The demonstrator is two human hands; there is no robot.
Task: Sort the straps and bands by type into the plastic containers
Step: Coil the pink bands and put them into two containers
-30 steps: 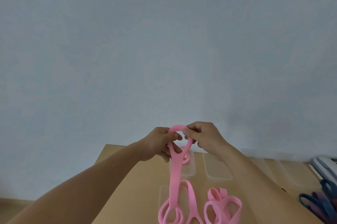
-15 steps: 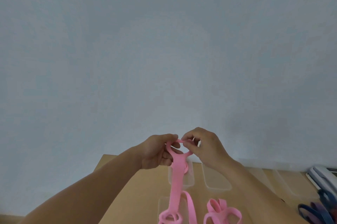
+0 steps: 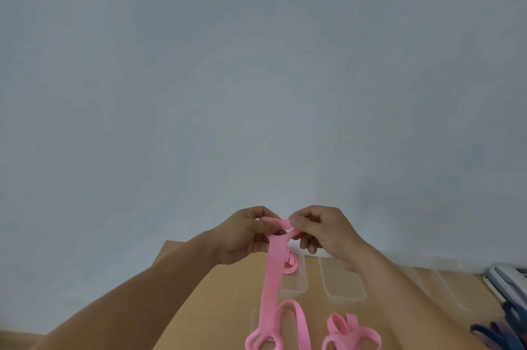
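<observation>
Pinching the top loop of the pink strap [image 3: 273,278], left hand [image 3: 245,232] and right hand [image 3: 322,231] hold it up. It dangles across a clear container [image 3: 299,289] with a coiled band [image 3: 291,265] inside. Loose pink bands [image 3: 352,331] at five o'clock, blue straps [image 3: 493,335] at four.

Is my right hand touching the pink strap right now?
Touching. The head view shows the right hand pinching the top loop of the pink strap between thumb and forefinger.

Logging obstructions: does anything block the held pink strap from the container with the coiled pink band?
Nothing visible does: the pink strap, gripped by the left hand and right hand, hangs just before that container.
</observation>
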